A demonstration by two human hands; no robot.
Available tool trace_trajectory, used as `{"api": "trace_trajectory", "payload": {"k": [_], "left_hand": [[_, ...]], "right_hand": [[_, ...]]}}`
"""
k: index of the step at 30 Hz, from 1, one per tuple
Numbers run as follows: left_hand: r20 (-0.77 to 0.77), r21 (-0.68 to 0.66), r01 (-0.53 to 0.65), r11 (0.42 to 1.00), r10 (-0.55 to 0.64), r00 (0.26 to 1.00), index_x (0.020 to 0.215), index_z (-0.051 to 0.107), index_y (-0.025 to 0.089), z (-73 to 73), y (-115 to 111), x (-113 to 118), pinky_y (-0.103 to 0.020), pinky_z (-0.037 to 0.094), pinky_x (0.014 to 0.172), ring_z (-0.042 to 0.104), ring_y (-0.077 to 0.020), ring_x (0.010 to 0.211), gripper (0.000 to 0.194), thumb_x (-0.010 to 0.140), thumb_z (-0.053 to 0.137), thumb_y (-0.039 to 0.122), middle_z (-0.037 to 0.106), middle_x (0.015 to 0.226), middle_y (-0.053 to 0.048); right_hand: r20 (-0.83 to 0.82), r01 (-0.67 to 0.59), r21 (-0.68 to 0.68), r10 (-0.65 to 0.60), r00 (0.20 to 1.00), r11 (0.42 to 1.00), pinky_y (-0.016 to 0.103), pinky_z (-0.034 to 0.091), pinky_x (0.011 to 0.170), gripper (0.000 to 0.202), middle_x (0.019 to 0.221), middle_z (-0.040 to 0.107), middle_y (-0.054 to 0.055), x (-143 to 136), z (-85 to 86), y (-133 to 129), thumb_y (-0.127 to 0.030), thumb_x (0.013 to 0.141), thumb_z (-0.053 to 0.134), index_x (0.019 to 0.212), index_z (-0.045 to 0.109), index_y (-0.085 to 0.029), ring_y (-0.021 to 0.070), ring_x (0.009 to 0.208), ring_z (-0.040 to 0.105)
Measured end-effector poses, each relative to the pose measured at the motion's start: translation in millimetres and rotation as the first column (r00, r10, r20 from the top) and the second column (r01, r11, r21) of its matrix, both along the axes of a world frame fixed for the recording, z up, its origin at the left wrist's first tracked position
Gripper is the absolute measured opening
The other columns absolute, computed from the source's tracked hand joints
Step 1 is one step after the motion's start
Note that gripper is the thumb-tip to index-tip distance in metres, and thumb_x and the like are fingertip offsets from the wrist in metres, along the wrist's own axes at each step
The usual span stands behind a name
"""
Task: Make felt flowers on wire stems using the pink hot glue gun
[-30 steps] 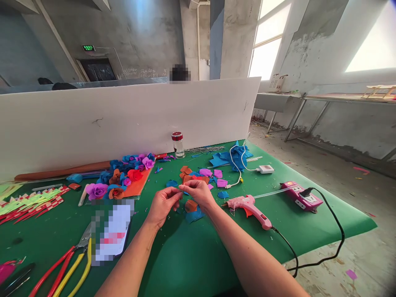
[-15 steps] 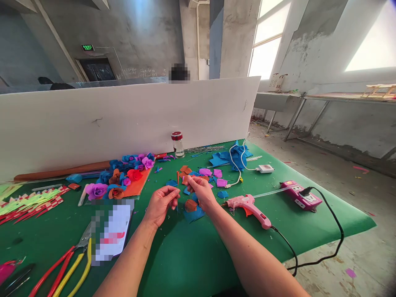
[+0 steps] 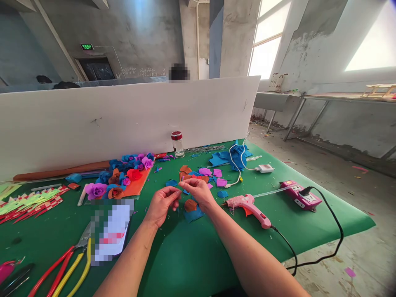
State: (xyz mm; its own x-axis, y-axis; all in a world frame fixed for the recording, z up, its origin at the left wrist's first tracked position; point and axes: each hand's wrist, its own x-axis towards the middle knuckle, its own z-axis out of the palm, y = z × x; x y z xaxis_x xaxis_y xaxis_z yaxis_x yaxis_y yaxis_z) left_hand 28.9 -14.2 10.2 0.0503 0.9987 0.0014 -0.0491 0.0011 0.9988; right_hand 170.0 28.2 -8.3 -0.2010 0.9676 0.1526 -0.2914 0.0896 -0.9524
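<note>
My left hand is closed over the green table, thumb and forefinger pinching a thin wire stem whose rolled orange-brown paper tip is now hidden. Against those fingertips, my right hand is closed in a pinch where the tip was; its fingers cover whatever they grip. Just below the right hand lie a brown paper petal and a blue paper piece. Beyond the hands are scattered purple petals with brown and blue ones. A pink hot glue gun rests right of my right wrist.
Several paper roses lie at the left, behind a phone and red- and yellow-handled cutters. A lidded jar stands by the white partition. A charger and pink power strip with black cord are right.
My right hand has moved slightly left and down, bringing its fingertips to my left hand's. The orange-brown paper tip, visible before, is now out of sight. The left hand has barely moved.
</note>
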Motion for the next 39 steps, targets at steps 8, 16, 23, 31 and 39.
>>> {"api": "trace_trajectory", "payload": {"k": [8,16,23,31,39], "left_hand": [[-0.055,0.015,0.021,1.0,-0.02,0.998,0.075,0.065,0.016,-3.7,-0.4,-0.1,-0.02,0.036,0.041,0.047,-0.0083,0.047,0.027,0.069,0.075,0.04,0.057,0.061,0.003],[-0.071,0.018,0.021,1.0,-0.019,0.997,0.074,0.064,0.015,-4.0,0.1,0.2,-0.021,0.037,0.041,0.047,-0.0087,0.047,0.029,0.069,0.074,0.043,0.057,0.059,0.003],[-0.041,-0.009,0.045,0.999,-0.045,0.998,0.08,0.066,0.015,-3.7,0.1,1.0,-0.02,0.037,0.042,0.047,-0.0087,0.049,0.03,0.07,0.074,0.042,0.057,0.061,0.002],[-0.012,0.022,-0.014,1.0,0.014,1.0,0.077,0.067,0.014,-3.0,0.6,1.1,-0.02,0.037,0.042,0.048,-0.0093,0.05,0.029,0.065,0.078,0.039,0.057,0.06,0.001],[-0.01,0.032,-0.058,0.998,0.058,0.998,0.075,0.067,0.016,-3.4,1.4,0.9,-0.02,0.038,0.043,0.05,-0.0088,0.05,0.027,0.065,0.077,0.038,0.06,0.063,0.001]], "right_hand": [[-0.025,-0.03,-0.006,0.03,0.999,1.0,0.026,0.043,0.064,0.029,0.068,0.065,0.0,-0.6,-1.4,-0.6,-0.044,0.058,0.079,0.067,0.069,-0.017,0.0127,0.064,0.055],[-0.024,-0.033,-0.012,0.033,0.999,0.999,0.024,0.034,0.057,0.029,0.061,0.056,-0.003,-1.6,2.3,-2.2,-0.042,0.06,0.076,0.063,0.063,-0.016,0.0096,0.058,0.046],[-0.005,-0.035,0.022,0.035,0.999,0.999,0.024,0.033,0.057,0.029,0.06,0.054,-0.003,-2.5,2.5,-2.6,-0.044,0.064,0.071,0.063,0.061,-0.016,0.0102,0.058,0.045],[0.008,-0.069,0.041,0.069,0.998,0.997,0.025,0.04,0.066,0.031,0.072,0.064,0.001,0.1,4.1,-2.5,-0.047,0.069,0.069,0.077,0.07,-0.017,0.0138,0.069,0.054],[-0.085,0.082,-0.056,-0.087,0.993,0.995,0.023,0.039,0.057,0.043,0.063,0.059,0.001,2.6,-1.7,5.1,-0.059,0.069,0.066,0.065,0.065,-0.016,0.0104,0.057,0.048]]}}
